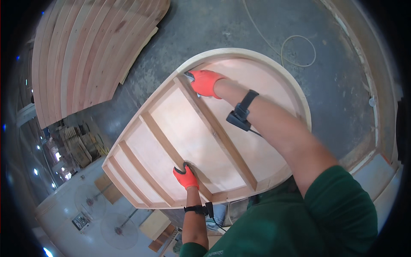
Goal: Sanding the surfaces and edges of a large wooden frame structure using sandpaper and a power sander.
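A large rounded wooden frame [306,103] with a pale panel inside lies in front of me, wide and curved at the right, narrower at the left. Several wooden crossbars span it. My left hand [186,176], in an orange glove with dark fingertips, grips the second crossbar from the right [162,138] near its close end. Reaching across the frame, my right hand [205,83], gloved alike, is closed at the far end of the rightmost crossbar [218,135], by the rim. Small whitish edges show beside its fingers; what it holds is mostly hidden.
Curved wooden boards [92,55] are stacked at the far left. A thin pale hose [298,65] loops over the grey floor [334,115] beyond the frame. Two fans [120,230] and wood pieces [155,223] stand at the lower left. Black straps with cables are on both my forearms.
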Tool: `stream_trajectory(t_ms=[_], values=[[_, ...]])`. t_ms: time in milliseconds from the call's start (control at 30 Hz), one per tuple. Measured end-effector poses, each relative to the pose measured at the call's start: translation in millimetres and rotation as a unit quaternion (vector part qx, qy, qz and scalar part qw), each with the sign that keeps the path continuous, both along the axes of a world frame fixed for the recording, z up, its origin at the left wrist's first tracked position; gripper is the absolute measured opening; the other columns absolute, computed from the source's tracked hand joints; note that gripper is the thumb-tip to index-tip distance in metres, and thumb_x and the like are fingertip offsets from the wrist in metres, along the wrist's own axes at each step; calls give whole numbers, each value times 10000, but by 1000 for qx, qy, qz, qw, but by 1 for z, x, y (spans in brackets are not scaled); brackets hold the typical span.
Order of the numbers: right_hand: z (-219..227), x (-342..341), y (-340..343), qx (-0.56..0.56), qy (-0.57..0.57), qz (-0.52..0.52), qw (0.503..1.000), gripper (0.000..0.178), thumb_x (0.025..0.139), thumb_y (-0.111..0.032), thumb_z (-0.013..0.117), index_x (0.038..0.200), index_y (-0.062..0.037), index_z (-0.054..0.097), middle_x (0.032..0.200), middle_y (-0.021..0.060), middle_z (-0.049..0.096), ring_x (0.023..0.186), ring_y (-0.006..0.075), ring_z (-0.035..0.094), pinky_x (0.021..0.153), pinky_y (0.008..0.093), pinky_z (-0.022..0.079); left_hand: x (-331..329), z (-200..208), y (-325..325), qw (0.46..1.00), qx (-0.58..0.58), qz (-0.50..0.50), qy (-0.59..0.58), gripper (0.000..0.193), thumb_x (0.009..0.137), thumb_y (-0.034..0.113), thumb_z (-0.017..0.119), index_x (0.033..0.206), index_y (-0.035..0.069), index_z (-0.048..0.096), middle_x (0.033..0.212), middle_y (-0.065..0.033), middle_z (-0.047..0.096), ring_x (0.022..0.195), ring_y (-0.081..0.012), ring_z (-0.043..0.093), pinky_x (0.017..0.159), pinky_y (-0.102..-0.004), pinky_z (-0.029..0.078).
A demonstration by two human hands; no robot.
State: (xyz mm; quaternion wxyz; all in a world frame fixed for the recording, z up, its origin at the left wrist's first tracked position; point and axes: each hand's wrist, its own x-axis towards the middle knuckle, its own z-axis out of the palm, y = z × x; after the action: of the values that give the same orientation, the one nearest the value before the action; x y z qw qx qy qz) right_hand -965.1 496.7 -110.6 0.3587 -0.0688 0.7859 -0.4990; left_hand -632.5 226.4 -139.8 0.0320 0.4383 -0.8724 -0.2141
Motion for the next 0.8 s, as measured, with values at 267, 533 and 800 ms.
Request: stream_trajectory(t_ms=[267,533,800], values=[[5,-12,12,60,19,151,987,447,918,-192,474,1358,-133,530,1200,151,647,1045,328,633,874,433,501,-11,11,9,995,80,64,-14,468,875,187,671,1251,-28,493,1171,-187,574,1052,-333,584,912,-413,468],[5,3,15,15,33,67,997,336,877,-171,499,1177,-66,608,1102,171,686,940,335,682,782,438,539,-1,2,-3,1000,18,7,-18,535,879,228,668,1298,-40,472,1202,-190,565,1069,-332,580,930,-409,464],[5,-14,-37,49,28,22,998,328,907,-208,526,1178,-38,597,1132,168,653,1025,271,626,883,398,497,4,-4,-9,999,41,35,1,473,883,156,667,1287,-1,478,1031,-122,625,904,-237,615,798,-363,512]])
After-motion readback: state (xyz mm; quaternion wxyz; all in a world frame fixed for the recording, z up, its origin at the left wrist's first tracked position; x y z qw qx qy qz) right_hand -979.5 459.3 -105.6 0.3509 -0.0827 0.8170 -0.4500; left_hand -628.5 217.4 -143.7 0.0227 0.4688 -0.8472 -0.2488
